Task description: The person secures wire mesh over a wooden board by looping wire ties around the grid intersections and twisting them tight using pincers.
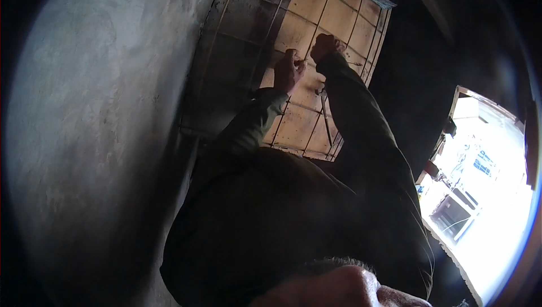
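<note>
Head view: wire grid [317, 25] over pale panel [307, 2], upper centre of the frame; left hand [289, 72] in front of it, fingertips narrowly together, right hand [327, 50] close by and curled inward; cannot tell whether holding anything in either; judged as close finger work at the wires, next move calling for steady fingertips, controlled wrists and care among thin wires in dim light

The grid [304, 19] lies ahead, between the wall [90, 109] at left and the opening [497, 205] at right.
</note>
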Tool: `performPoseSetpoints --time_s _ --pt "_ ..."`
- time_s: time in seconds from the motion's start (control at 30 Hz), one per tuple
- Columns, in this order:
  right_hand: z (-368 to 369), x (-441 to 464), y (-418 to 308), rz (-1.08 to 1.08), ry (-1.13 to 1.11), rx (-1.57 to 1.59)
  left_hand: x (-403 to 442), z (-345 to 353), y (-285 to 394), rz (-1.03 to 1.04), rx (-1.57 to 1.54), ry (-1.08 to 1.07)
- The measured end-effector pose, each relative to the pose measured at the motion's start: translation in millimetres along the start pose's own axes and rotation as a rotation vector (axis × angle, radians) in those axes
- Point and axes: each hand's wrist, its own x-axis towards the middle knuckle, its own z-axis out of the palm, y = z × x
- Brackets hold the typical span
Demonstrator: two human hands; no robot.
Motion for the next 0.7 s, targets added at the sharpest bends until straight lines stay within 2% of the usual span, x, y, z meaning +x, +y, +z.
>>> performPoseSetpoints --time_s 0.03,0.07,0.1,0.13,0.17,0.23,0.27,0.3,0.37,0.4,0.47,0.5,0.57,0.63,0.7 --pt "-9 -7 6 0.000 0.002 -0.001 1 1 -1 0.053 0.027 0.015" --pt "-29 -25 11 -0.092 -0.121 0.015 1 0 3 0.053 0.026 0.014" --pt "-41 -40 13 -0.182 -0.245 0.032 1 -2 9 -0.069 -0.061 -0.017" --pt "-36 -45 13 -0.185 -0.371 0.059 1 -2 13 -0.127 -0.106 -0.033" --pt "-25 -47 16 -0.184 -0.370 0.057 2 -3 17 -0.185 -0.151 -0.047" --pt "-24 -56 21 -0.724 -0.198 0.069 1 -1 18 -0.021 -0.115 0.054" --pt "-27 -63 35 -0.942 -0.043 0.066 -1 -1 17 -0.025 -0.115 0.050" --pt "-21 -70 44 -0.936 -0.045 0.070 -1 1 15 0.024 -0.072 0.095" --pt "-7 -87 63 -0.630 -0.126 0.593 -2 3 14 0.076 -0.034 0.126" --pt "-16 -104 63 -0.618 -0.127 0.597 -2 1 16 0.075 -0.040 0.107" --pt "-53 -138 60 -0.422 0.276 0.501 -1 -2 19 0.061 -0.041 0.063" --pt "-56 -139 64 -0.411 0.279 0.504 -3 -3 20 0.066 -0.042 0.053" --pt "-58 -128 80 -0.277 0.282 0.257 -3 -2 22 -0.042 0.008 0.000" --pt "-59 -100 97 -0.321 0.302 0.187 -7 1 17 -0.037 0.007 0.007" --pt "-62 -81 101 -0.404 0.427 0.251 -8 5 7 0.011 0.087 0.042"
